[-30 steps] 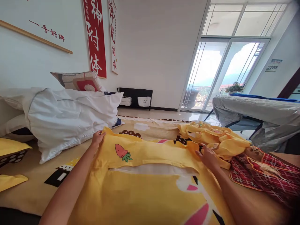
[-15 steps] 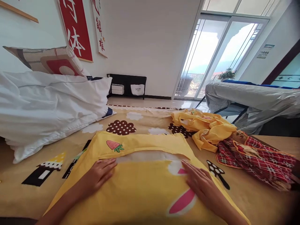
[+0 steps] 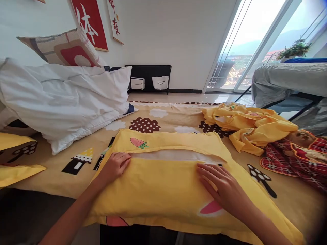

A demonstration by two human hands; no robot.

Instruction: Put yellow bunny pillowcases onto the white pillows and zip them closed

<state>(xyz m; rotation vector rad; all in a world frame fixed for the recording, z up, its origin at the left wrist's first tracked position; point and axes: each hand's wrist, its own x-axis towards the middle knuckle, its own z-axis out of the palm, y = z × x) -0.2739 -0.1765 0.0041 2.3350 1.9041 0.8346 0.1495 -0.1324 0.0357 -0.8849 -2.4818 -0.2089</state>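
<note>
At six o'clock, close before us, one yellow pillow (image 3: 160, 190) lies on the patterned cloth (image 3: 178, 114), its single long slit (image 3: 173, 155) showing white inside and one carrot print (image 3: 138, 142) just beyond it. We have two hands on it: our left hand (image 3: 119, 165), towards seven o'clock, touches the slit's near edge, though we cannot tell whether it pinches the fabric; our right hand (image 3: 219, 180), towards five, rests with fingers stretched out, open and gripping nothing. At nine to ten o'clock we see one white pillow (image 3: 68, 98), with one patterned cushion (image 3: 66, 49) above it. At three lies one crumpled yellow heap (image 3: 255, 126), with red plaid fabric (image 3: 286, 160) beside it towards four. Near twelve, one white box (image 3: 138, 83) and one white bag (image 3: 160, 82) sit side by side.
</note>
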